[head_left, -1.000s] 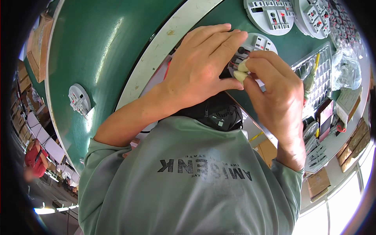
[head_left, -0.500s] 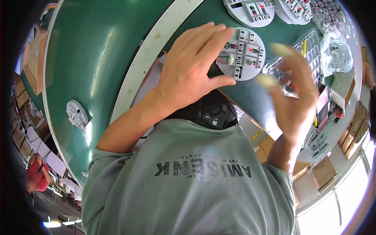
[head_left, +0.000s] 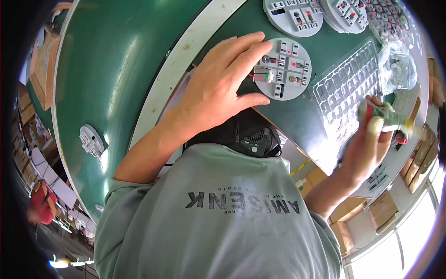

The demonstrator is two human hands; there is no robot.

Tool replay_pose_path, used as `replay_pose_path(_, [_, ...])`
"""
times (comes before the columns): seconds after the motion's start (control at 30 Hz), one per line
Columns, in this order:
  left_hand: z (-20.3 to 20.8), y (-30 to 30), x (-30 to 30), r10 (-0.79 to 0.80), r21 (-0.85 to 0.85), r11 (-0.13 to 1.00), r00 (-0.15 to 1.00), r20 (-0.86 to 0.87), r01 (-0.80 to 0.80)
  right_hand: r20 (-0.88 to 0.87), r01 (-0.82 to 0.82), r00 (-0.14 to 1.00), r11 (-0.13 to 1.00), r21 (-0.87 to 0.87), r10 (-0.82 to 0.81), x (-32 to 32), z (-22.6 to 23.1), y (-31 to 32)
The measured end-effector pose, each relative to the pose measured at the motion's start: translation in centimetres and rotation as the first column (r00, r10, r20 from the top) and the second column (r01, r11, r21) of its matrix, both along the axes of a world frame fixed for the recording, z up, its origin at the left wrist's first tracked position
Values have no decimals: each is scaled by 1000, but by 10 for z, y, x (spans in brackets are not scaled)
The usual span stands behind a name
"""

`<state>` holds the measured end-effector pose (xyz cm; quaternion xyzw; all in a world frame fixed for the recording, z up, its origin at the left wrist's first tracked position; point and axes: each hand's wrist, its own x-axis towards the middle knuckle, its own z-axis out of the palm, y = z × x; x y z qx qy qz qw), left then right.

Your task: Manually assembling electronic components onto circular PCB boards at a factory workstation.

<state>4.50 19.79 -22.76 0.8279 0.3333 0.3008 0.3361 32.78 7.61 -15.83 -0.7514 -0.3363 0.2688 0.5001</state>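
In front of me a round grey plastic base lies on the green table, with small raised holders, a bulb, red parts and wired pieces on it. My left hand is at its left rim, fingers stretched and apart, the fingertips and thumb close to the edge. Whether they press on it I cannot tell. Further right, my right hand is closed round a blurred grey-green handled tool with a red band and a yellowish end. Its exact kind does not show.
A clear blister tray lies right of the base. Beyond are more grey bases and a bag of small parts. Crumpled clear plastic lies at the right. Another base sits on the left green surface.
My right hand has moved right and down, away from the base, and now grips the tool. The red and yellow things seen over the tray are gone from there. My left hand stays at the rim.
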Motion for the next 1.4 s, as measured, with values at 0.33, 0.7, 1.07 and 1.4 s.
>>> replay_pose_path(0.33, [-8, 7, 12, -2, 51, 999, 1000, -21, 4, 347, -571, 769, 821, -3, 536, -98, -26, 45])
replay_pose_path(0.7, [-6, 10, 14, 31, 34, 999, 999, -20, -30, 116, -214, 974, 950, 229, 192, -75, -32, 29])
replay_pose_path(1.07, [-6, 6, 18, 36, 0, 999, 999, -38, -36, 242, -314, 926, 946, 73, 289, -75, -47, 33])
replay_pose_path(1.4, [-8, 23, 90, 75, 222, 973, 997, -8, -72, 383, 124, 899, 716, -687, 213, 36, -11, 40])
